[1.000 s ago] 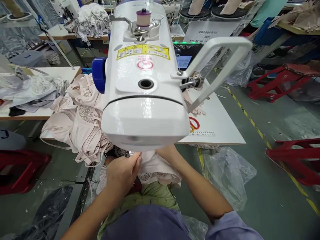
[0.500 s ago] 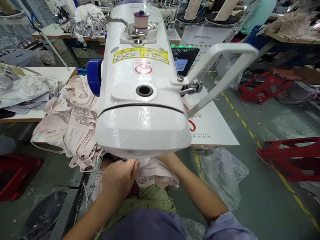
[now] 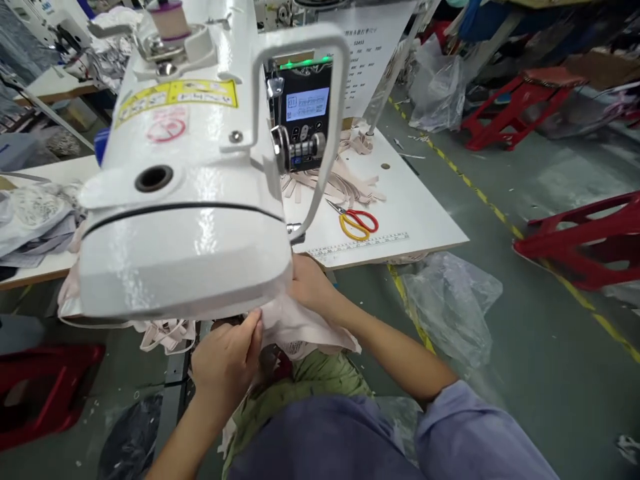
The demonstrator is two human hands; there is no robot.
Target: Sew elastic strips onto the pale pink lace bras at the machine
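Low in the middle of the frame, the left hand [image 3: 227, 357] pinches the edge of a pink cloth [image 3: 305, 328]. The right hand [image 3: 309, 283] lies on the cloth. Its fingers hide under the white sewing machine [image 3: 185, 200], so its grip cannot be told. Scissors [image 3: 357, 222] lie on the table [image 3: 420, 213], right of the middle.

sewing machine [image 3: 185, 200] hides needle and right hand's fingers [image 3: 300, 270].
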